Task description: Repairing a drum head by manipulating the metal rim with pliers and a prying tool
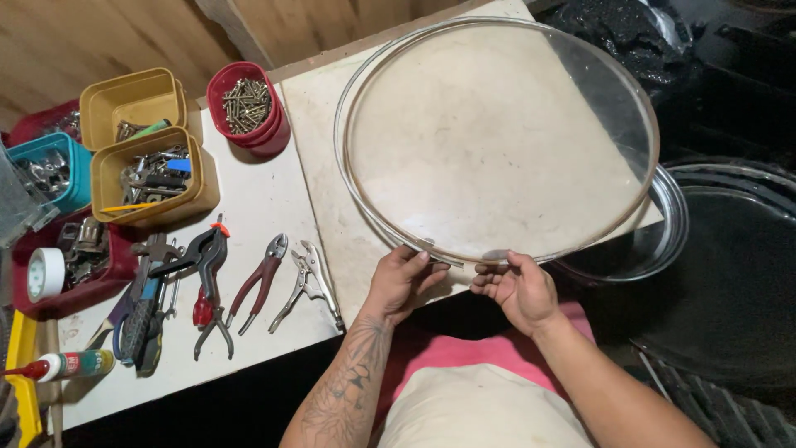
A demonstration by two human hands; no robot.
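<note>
Your left hand [404,280] and right hand [520,288] pinch the near rim of a clear round drumhead [497,137] lying flat on the table [323,149]. It looks light, thin and flexible; hold it by its stiff hoop. Pliers [261,282] lie left.

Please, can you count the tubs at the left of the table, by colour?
Yellow tubs: 2
Red round tubs: 1
Teal tubs: 1
Dark red tubs: 1
Total: 5

A further dark red one at the back edge may be hidden.
</note>
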